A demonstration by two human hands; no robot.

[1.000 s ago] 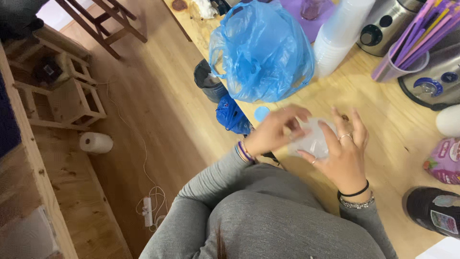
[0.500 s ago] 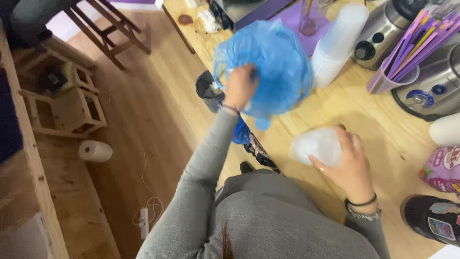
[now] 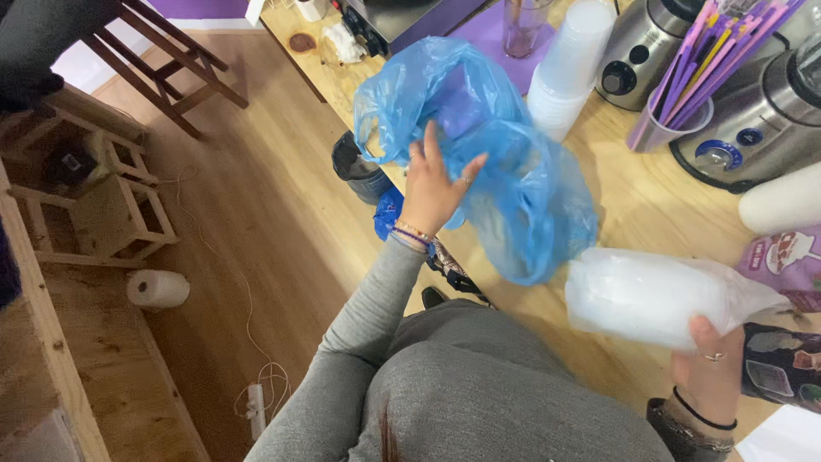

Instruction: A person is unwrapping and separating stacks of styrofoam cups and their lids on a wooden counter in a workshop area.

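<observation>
Head view: left hand (image 3: 434,190) touches blue bag (image 3: 513,180).

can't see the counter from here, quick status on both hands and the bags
Left hand open, fingers spread on blue plastic bag. Right hand grips clear plastic packet from below. Stacked cups just behind the bag.

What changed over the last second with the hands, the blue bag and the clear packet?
The left hand left the clear packet and went up to the blue bag, now spread against its side. The right hand kept its grip on the packet, now alone, lower right. The bag stayed on the wooden counter; stacked cups and appliances did not move.
</observation>
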